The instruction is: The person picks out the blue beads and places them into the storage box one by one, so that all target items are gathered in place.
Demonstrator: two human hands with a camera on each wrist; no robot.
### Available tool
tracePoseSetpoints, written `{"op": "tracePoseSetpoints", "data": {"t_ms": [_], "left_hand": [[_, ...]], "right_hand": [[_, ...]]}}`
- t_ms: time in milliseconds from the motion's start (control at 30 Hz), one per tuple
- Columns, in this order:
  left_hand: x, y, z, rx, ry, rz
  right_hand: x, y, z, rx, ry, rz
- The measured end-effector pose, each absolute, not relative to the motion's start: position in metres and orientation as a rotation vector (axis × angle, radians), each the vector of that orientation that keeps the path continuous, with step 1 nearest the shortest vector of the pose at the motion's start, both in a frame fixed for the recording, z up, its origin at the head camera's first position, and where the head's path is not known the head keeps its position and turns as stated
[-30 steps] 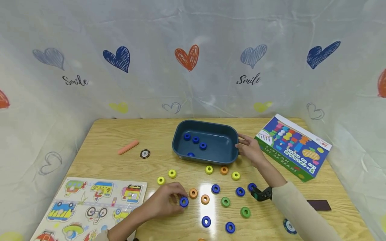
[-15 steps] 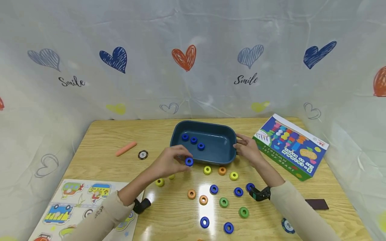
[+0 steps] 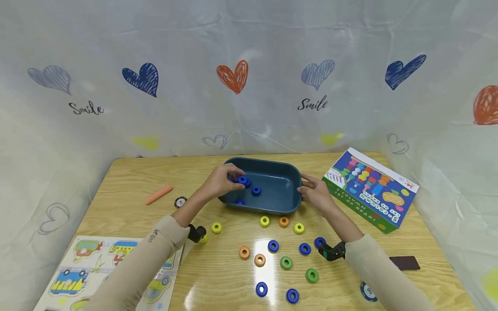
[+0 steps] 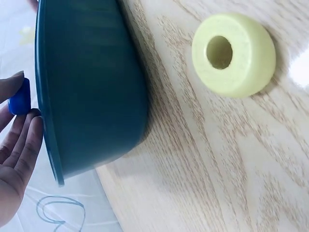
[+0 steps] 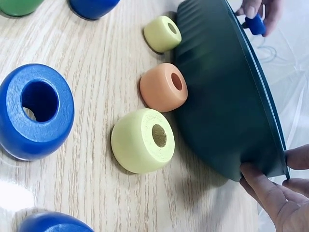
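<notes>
My left hand (image 3: 220, 181) pinches a blue bead (image 4: 20, 98) between thumb and fingers, over the left end of a dark teal tub (image 3: 278, 207). In the right wrist view the bead is above the rim. Inside the tub lie several blue beads, one being the blue bead (image 3: 256, 191) near the middle; my left fingers partly hide others. My right hand (image 3: 317, 194) grips the tub's right end, thumb on the rim and fingers against the outer wall (image 5: 227, 82).
Yellow beads (image 3: 264, 221), orange beads (image 3: 260, 260), green beads (image 3: 312, 275) and more blue beads (image 3: 261, 289) lie in front of the tub. A bead-set box (image 3: 371, 190) stands right, a puzzle board (image 3: 93, 272) left. An orange stick (image 3: 158, 195) and a chip (image 3: 180, 202) are left of the tub.
My left hand has picked up the blue bead from the table and carried it up and over the tub's left end. My right hand keeps its hold on the tub.
</notes>
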State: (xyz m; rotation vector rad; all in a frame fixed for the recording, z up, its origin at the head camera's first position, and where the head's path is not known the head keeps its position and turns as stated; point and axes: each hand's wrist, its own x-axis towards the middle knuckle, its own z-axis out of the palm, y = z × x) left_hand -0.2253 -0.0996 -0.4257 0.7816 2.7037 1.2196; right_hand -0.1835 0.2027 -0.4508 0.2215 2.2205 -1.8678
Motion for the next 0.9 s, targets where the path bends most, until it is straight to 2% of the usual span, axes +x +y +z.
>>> {"op": "tracePoseSetpoints", "data": {"t_ms": [500,700,900], "left_hand": [[-0.213,-0.110,-0.423,0.792,2.640,1.337],[-0.192,-0.116,-0.412,0.842,2.582,1.472],[-0.155,-0.116,-0.417,0.904,2.486,1.516]], "right_hand": [[-0.184,0.200,-0.448,0.223,2.204,-1.865],[-0.189,0.201,-0.445,0.202,2.231,-1.869],[-0.185,0.201,-0.446,0.230,2.228,-1.826]]}}
